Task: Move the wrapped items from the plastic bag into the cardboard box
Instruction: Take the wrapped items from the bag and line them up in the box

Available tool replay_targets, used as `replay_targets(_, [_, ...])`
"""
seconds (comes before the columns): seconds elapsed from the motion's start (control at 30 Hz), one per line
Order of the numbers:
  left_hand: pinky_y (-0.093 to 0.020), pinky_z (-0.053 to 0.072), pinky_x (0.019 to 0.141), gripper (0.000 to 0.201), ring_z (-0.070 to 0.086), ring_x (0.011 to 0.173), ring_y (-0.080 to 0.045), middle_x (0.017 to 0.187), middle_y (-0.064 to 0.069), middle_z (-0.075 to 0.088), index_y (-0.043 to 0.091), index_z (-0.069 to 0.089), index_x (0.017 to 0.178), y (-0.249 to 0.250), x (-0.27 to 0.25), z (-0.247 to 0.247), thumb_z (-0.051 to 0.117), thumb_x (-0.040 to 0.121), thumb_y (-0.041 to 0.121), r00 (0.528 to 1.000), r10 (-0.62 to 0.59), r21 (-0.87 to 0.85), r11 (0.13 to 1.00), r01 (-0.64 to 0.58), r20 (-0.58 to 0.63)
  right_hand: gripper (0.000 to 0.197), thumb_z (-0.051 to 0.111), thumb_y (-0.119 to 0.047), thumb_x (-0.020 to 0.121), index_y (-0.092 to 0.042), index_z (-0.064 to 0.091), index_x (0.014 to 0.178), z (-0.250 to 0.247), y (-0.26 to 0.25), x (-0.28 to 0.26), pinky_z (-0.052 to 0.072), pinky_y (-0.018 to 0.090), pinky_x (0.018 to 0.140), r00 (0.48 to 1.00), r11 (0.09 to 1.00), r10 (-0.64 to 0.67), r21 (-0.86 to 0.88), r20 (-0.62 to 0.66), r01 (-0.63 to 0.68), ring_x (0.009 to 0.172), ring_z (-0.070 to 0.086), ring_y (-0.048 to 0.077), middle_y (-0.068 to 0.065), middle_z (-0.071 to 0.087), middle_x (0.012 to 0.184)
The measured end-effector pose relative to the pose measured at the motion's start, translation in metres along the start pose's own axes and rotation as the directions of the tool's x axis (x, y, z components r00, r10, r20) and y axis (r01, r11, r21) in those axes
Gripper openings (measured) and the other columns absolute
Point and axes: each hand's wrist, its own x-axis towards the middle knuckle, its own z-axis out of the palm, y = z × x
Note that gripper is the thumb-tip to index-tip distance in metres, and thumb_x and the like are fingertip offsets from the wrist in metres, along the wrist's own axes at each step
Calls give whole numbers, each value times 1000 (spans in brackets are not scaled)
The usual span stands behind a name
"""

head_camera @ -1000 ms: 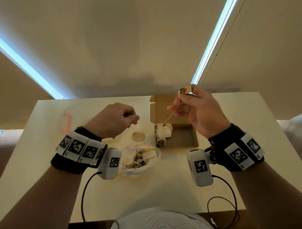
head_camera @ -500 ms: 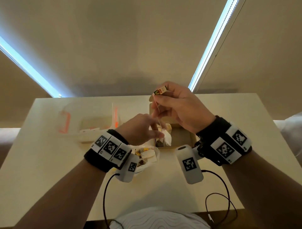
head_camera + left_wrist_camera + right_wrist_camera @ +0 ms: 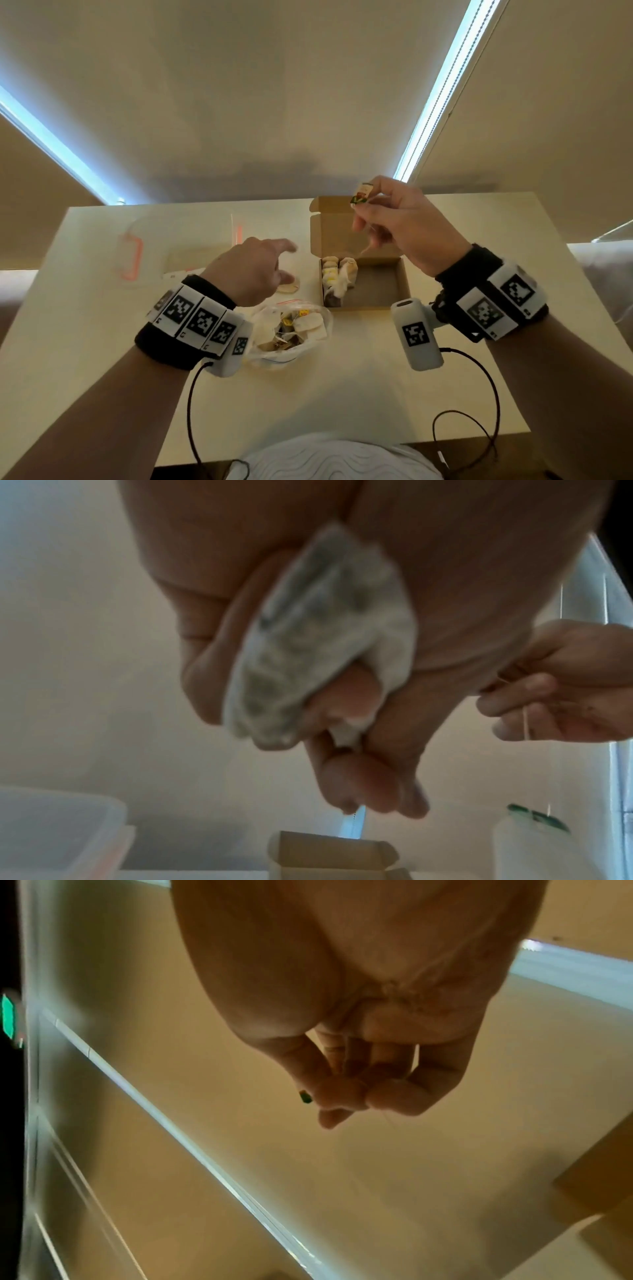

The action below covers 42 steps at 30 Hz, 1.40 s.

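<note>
Head view: our right hand (image 3: 404, 222) pinches paper tag (image 3: 359, 194) and string above cardboard box (image 3: 383, 286); tea bag (image 3: 346, 274) at string's end rests among others inside. Left wrist view: our left hand (image 3: 342, 647) grips tea bag (image 3: 318, 639). Plastic bag (image 3: 291, 329) on counter (image 3: 85, 308), part full. Risk: tugging string could drag bag out of box.

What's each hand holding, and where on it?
Right hand pinches a tea bag's paper tag, string trailing toward the cardboard box. Left hand grips a second tea bag by its pouch.
</note>
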Motion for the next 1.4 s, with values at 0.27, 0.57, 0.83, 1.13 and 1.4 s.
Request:
replay_targets(0.27, [-21,40,54,22,55,62,-8,81,6,61,26,62,79,-30,-4,2,53,99,22,995,-79,-137,988,71,-59,8,55,-12,98,-7,61,97,-2,40,-2,52,32,60,995,976,98,-194,-34,-103,57,57,17,5,70,78])
replay_targets(0.57, [-21,28,41,17,28,40,-19,68,-14,65,7,43,67,-22,-3,24,40,83,10,981,-150,-927,370,-63,-126,6,53,-9,100,-6,58,98,0,47,-6,56,52,78,990,989,142,-41,9,-142,66,65,24,9,69,81])
replay_targets(0.83, [-15,30,43,53,32,39,-6,51,8,40,35,46,128,1,10,65,74,84,39,993,118,-573,812,-111,-25,11,49,-3,99,-6,58,93,8,2,-12,52,39,68,999,961,2,275,40,-12,65,62,25,10,65,76])
replay_targets(1.13, [-9,36,55,21,47,48,4,59,14,56,1,72,97,35,7,74,59,97,18,990,103,-734,664,-144,-101,13,48,-3,96,-8,58,90,-4,-17,-19,52,27,58,994,860,-64,501,-89,100,58,61,20,7,64,70])
replay_targets(1.4, [-21,26,42,31,34,44,-6,53,10,43,6,66,90,36,-9,48,48,101,27,984,171,-899,419,-126,-58,36,62,-37,81,-21,63,114,-3,30,-31,51,28,63,998,998,17,-51,-61,-20,68,61,10,-1,68,104])
